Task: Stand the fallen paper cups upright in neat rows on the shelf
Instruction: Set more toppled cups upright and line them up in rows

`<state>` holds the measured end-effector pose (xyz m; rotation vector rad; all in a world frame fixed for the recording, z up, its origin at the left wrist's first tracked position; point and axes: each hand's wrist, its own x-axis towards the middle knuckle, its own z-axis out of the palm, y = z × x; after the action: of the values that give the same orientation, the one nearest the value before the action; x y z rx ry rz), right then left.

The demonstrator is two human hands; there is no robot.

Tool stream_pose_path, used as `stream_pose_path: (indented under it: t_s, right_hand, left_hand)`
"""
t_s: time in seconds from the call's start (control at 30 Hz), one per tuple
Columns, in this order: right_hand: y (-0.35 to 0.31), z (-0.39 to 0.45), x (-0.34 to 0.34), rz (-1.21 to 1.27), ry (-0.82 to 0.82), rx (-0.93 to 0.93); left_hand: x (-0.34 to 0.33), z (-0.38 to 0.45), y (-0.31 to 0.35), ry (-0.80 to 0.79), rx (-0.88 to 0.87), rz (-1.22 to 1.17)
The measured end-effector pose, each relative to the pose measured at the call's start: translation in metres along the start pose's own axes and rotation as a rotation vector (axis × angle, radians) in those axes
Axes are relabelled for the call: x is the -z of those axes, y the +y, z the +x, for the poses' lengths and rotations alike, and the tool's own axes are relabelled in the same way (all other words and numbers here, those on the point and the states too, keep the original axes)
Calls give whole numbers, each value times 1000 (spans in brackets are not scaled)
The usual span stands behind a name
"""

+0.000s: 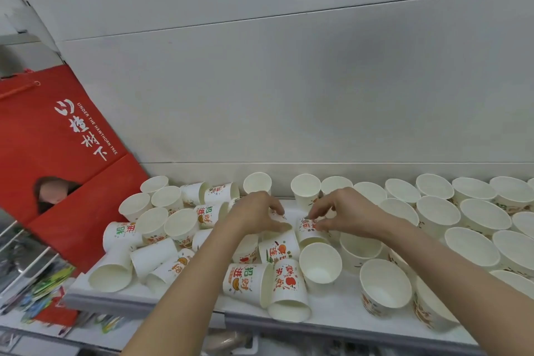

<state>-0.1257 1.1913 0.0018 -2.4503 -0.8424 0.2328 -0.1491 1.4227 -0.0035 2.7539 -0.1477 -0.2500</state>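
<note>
Paper cups (248, 283) are lying toppled across the shelf's (332, 318) middle and left; the left hand (254, 215) is cupping one fallen cup while the right hand (341, 211) is pinching another's base, probably righting both; next, setting them into rows.

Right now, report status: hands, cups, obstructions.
Left hand and right hand each gripping a fallen paper cup mid-shelf. Right side upright in rows; left side tumbled. Red gift bag leaning at left end.
</note>
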Motion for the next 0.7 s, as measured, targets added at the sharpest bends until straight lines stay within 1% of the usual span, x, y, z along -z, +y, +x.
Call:
stream_pose_path:
  t_s: [0.07,0.17,0.23,0.3,0.37,0.43,0.5,0.57,0.6,0.7]
  right_hand:
    - [-1,-6,-3,-17,7,-8]
    - [-5,-11,-7,-50,88,-43]
    - [-9,-13,-11,-102,120,-76]
    - [-14,-14,-16,-130,132,-88]
    - [-18,-13,-19,-164,136,-91]
    - [-20,-12,-21,-242,130,-96]
    - [-22,-13,-21,-322,128,-73]
    - [-24,-14,-21,-370,145,-52]
    - [-23,-13,-21,-369,168,-62]
    - [-20,-4,-23,-363,292,-136]
  left_hand:
    - [-5,0,1,94,-13,165]
    - [-5,3,2,315,-38,356]
    - [-3,8,0,456,-30,382]
    - [0,11,-2,525,7,300]
    - [4,13,-5,512,80,157]
    - [3,15,-9,455,121,72]
    - [-1,15,-12,395,116,23]
    - [-5,13,-13,372,106,-12]
    - [-5,11,-14,383,105,-14]
    - [-4,7,-17,492,76,16]
